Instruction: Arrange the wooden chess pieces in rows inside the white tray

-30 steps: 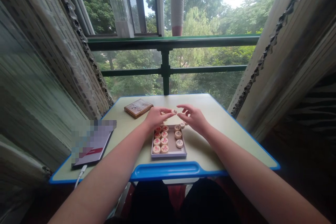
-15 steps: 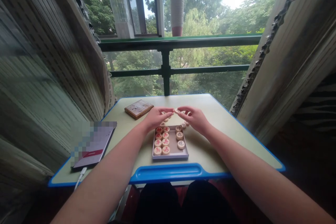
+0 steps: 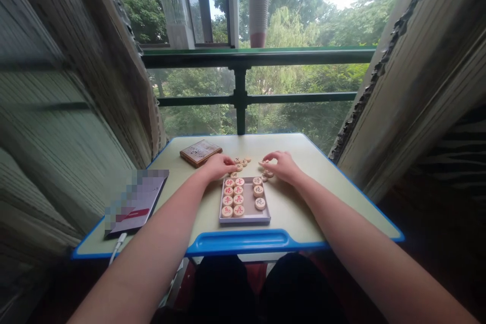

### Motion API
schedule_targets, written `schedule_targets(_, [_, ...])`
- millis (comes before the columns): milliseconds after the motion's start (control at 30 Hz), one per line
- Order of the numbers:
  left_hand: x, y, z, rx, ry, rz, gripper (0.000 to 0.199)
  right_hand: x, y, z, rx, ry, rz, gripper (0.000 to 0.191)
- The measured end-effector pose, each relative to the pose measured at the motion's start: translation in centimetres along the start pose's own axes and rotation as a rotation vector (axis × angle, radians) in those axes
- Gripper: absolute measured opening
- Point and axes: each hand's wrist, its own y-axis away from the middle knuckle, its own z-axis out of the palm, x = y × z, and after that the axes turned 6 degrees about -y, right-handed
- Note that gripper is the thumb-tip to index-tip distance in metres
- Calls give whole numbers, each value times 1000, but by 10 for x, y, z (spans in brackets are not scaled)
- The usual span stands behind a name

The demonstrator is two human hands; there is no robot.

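Note:
A shallow box (image 3: pixel 248 219) of xiangqi pieces sits in front of me. Red-marked pieces (image 3: pixel 238 200) fill two columns at its left, and a column of dark-marked pieces (image 3: pixel 260 204) stands along its right wall. Behind the box's left corner, my left hand (image 3: pixel 219 166) has its fingers closed at a xiangqi piece (image 3: pixel 239 167); more loose pieces (image 3: pixel 244 162) lie just beyond. Thumb and fingers of my right hand (image 3: pixel 284 165) pinch another xiangqi piece (image 3: pixel 262 163). Below those fingers a few loose pieces (image 3: pixel 269 173) rest by the box's far right corner.
On the pale blue-edged table (image 3: pixel 334 202) a flat brown box (image 3: pixel 200 152) lies at the back left. A tablet-like device (image 3: pixel 142 207) with a white cable (image 3: pixel 118 247) is at the left edge. A green railing (image 3: pixel 304 56) stands behind the table, between curtains.
My hands were close together behind the box and have moved apart. The left went left to the loose pieces; the right shifted slightly right, still holding a piece. The view tilted slightly.

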Motion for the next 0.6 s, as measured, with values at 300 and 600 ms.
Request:
schedule_targets(300, [-2,0,-7,-10,82,-8,39,-6,1,2,-79,-26,66,22])
schedule_targets(600, [-6,1,-10,-114,80,28,59,8,-10,-7,59,-116,11,27])
